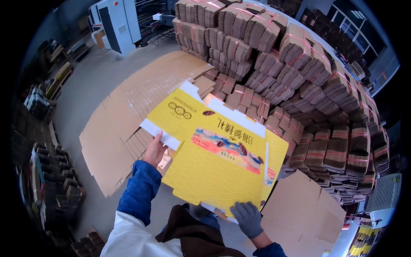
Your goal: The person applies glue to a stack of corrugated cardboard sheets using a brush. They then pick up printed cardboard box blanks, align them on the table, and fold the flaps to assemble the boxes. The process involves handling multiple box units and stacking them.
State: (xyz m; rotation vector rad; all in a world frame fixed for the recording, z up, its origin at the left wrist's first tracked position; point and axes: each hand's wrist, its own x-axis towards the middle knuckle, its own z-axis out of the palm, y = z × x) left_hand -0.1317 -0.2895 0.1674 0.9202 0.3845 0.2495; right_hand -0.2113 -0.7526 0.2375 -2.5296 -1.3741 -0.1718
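Observation:
A flat yellow printed carton blank (214,167) with a coloured picture panel and white flaps spans the space in front of me, tilted. My bare left hand (155,150) pinches its white flap at the left edge, thumb on top. At the lower right edge my right hand (247,217), in a grey glove, is closed on the same blank, fingers on its printed face. Under its right side part of another yellow printed sheet (276,156) shows; how many sheets lie there I cannot tell.
Large brown cardboard sheets (128,98) lie at the left, another cardboard sheet (304,210) at the lower right. Strapped bundles of folded brown cardboard (265,64) are stacked high behind and to the right. A white machine cabinet (117,25) stands far left; dark stacks (55,180) line the left side.

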